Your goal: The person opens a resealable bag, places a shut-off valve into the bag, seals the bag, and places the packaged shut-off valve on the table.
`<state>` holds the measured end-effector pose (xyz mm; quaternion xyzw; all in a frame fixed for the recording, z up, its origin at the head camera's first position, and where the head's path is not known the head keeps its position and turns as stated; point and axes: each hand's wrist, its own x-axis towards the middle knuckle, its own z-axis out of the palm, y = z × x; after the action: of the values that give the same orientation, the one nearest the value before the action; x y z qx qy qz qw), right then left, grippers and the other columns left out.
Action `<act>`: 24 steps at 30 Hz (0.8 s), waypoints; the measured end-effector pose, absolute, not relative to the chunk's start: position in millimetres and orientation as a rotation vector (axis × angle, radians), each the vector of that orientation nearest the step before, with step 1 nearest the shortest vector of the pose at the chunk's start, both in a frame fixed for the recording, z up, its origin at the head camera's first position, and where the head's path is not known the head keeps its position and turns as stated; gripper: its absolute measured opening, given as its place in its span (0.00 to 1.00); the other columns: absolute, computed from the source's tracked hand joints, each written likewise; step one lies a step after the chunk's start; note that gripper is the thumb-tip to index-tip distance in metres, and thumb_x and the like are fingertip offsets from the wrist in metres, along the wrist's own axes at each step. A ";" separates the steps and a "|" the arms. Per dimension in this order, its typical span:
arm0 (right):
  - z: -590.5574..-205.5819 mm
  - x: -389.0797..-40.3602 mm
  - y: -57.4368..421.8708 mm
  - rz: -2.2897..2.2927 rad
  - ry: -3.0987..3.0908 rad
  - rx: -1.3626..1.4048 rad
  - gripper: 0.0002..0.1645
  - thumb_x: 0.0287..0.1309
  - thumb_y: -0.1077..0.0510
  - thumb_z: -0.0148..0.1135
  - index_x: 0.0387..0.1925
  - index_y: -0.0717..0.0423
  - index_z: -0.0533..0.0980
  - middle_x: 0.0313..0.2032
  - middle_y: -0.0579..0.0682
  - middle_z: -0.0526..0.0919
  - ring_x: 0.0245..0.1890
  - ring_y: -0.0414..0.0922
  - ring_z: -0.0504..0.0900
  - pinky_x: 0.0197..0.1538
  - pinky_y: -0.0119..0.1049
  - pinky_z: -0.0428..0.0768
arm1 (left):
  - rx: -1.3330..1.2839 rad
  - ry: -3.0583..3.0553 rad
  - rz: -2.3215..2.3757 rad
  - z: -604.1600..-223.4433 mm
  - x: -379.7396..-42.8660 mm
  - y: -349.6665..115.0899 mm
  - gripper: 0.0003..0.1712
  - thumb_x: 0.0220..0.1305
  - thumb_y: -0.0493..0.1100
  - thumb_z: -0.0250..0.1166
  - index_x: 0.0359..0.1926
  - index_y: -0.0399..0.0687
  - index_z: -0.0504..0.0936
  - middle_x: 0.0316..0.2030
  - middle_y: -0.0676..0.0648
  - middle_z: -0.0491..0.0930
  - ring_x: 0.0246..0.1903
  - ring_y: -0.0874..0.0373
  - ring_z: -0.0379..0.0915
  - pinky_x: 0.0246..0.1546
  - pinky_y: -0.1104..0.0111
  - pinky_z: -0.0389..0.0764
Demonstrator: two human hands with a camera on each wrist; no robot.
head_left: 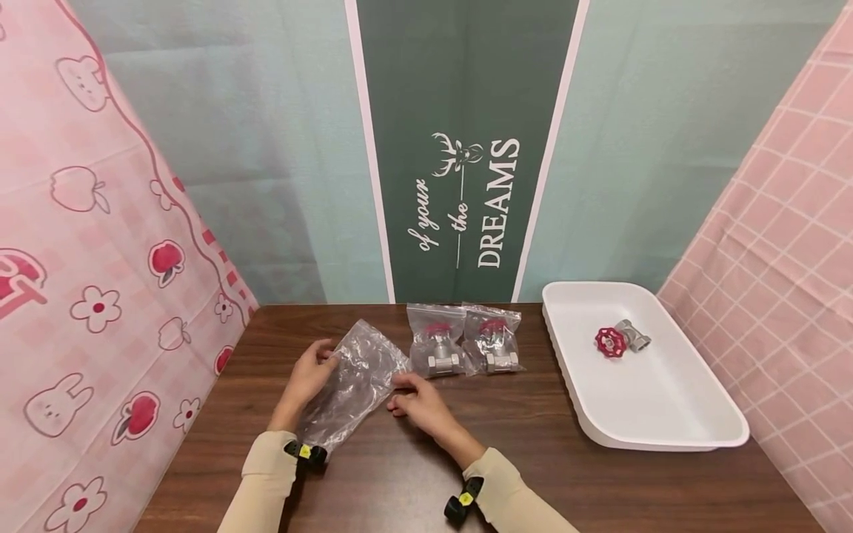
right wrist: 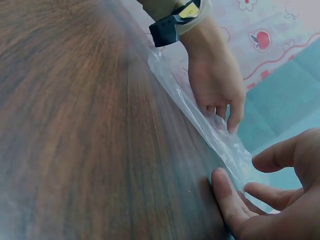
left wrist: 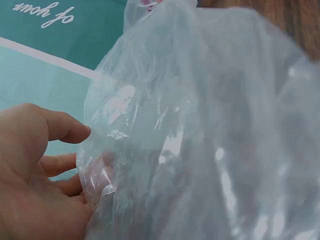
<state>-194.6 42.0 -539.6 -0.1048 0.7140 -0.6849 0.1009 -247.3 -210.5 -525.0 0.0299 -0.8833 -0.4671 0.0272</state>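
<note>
A person's left hand (head_left: 312, 376) and right hand (head_left: 423, 407) meet opposite edges of a clear plastic bag (head_left: 363, 374) on the bench (head_left: 526, 437), each grip relaxed, fingers parted. Two bagged valves (head_left: 443, 361) lie beside it.

**Three gate valves (head_left: 636, 337), three clear bags counted**

From the centre of the one wooden table (head_left: 506, 444), two zip bags (head_left: 418, 320) are counted at twelve o'clock, with one gate valve held in each. One loose plastic bag (head_left: 363, 370) is seen at ten. One white tray (head_left: 666, 403), occupied by one gate valve, is found towards three. Two hands (head_left: 426, 409) and two wrist cameras (head_left: 459, 508) are also counted.
</note>
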 end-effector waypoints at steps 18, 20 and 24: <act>-540.5 -204.6 43.2 -2.132 2.182 -0.366 0.20 0.61 0.77 0.57 0.55 0.78 0.78 0.44 0.74 0.86 0.43 0.66 0.89 0.46 0.33 0.88 | 0.119 -2.474 -1.936 -520.3 -237.3 -213.3 0.12 0.77 0.33 0.60 0.55 0.26 0.78 0.40 0.46 0.79 0.37 0.62 0.75 0.37 0.72 0.84; -539.7 -206.5 43.9 -2.164 2.190 -0.355 0.18 0.61 0.77 0.57 0.53 0.76 0.79 0.46 0.73 0.86 0.43 0.65 0.89 0.47 0.36 0.89 | 0.119 -2.435 -1.996 -518.9 -236.9 -213.1 0.11 0.78 0.33 0.60 0.54 0.26 0.77 0.40 0.47 0.79 0.36 0.62 0.76 0.37 0.71 0.86; -538.4 -209.1 46.4 -2.230 2.181 -0.340 0.15 0.63 0.76 0.59 0.52 0.76 0.79 0.48 0.73 0.85 0.39 0.54 0.90 0.46 0.42 0.90 | 0.059 -2.361 -2.118 -518.8 -236.8 -211.2 0.09 0.78 0.31 0.58 0.52 0.26 0.75 0.41 0.48 0.76 0.37 0.62 0.77 0.40 0.68 0.89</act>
<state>-209.1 46.4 -538.4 -0.1084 0.6951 -0.7107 0.0019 -236.8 -211.2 -518.8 0.0185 -0.7440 -0.6677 -0.0154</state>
